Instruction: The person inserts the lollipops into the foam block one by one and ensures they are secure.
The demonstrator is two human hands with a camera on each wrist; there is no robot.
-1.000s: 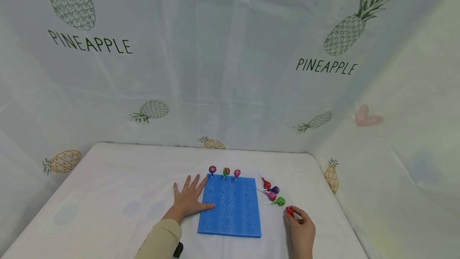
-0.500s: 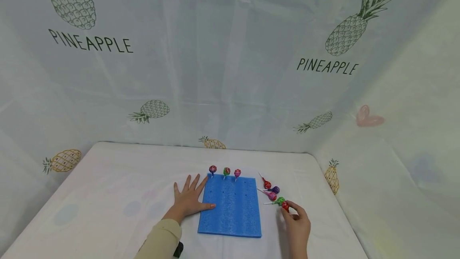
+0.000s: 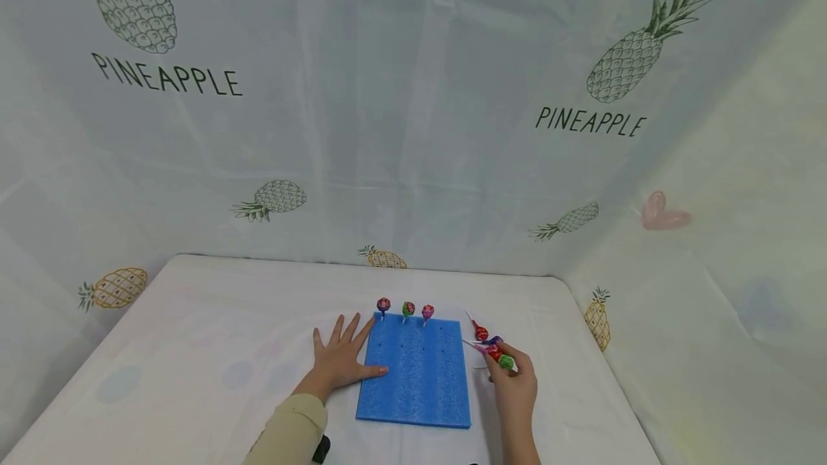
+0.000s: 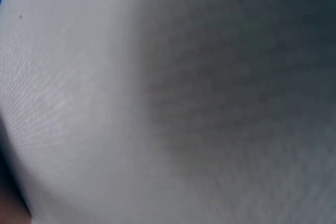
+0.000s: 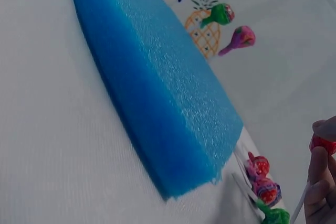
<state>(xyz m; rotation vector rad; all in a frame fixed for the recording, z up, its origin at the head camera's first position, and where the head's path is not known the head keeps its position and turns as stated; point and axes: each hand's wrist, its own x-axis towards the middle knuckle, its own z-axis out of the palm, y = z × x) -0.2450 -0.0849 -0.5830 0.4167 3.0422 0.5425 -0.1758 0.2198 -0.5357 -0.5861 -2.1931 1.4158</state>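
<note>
My left hand (image 3: 339,361) lies with fingers spread at the left side of a blue foam board (image 3: 413,390), its thumb over the board. My right hand (image 3: 515,386), right of the board, pinches a red-wrapped lollipop (image 5: 322,143) by its head; the white stick points down in the right wrist view. Below and around that hand lie a green lollipop (image 3: 507,362), a purple one and a pink one, partly overlapped by it, with a red lollipop (image 3: 481,334) just beyond. Purple (image 3: 384,305), green (image 3: 408,308) and pink (image 3: 428,312) lollipops stand in the board's far edge.
Several small holes dot the board's upper part. A white cloth (image 3: 213,350) covers the table, and a pineapple-print curtain (image 3: 388,128) hangs behind and at the sides. A small black object (image 3: 321,448) is beside the left sleeve (image 3: 287,429).
My right hand has moved left and away from me, carrying the red lollipop over the loose green one toward the others. The left hand stays in place on the board.
</note>
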